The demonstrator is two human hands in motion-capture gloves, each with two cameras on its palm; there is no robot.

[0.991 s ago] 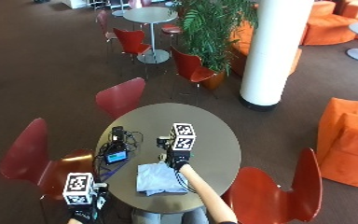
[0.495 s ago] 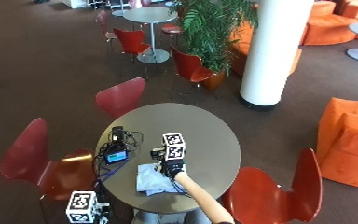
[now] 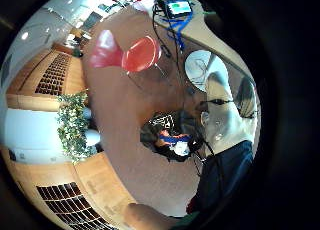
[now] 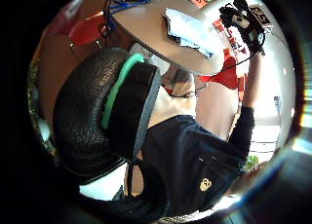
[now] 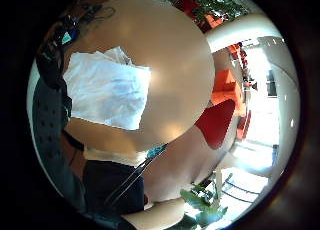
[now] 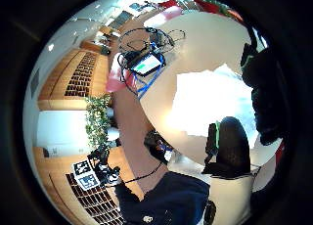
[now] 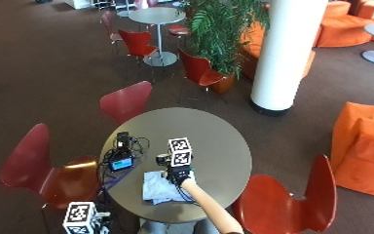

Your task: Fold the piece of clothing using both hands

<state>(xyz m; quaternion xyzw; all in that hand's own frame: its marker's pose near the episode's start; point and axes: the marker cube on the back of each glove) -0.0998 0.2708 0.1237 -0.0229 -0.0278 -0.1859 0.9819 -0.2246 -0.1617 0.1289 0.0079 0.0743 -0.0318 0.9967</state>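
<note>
A pale piece of clothing [image 7: 159, 187] lay folded near the person's edge of the round table [image 7: 219, 141]. The right hand [image 7: 179, 173] hovered above its far corner; its palm views showed the cloth clear below, nothing held, though I could not tell how its fingers stood. The left hand [image 7: 102, 223] hung off the table's edge beside a red chair [image 7: 51, 170], its fingers unclear too. A small screen device [image 7: 120, 162] with cables sat just beside the clothing

Both hands' fingers are hidden; the garment [image 7: 161, 187] is perhaps partly covered.
</note>
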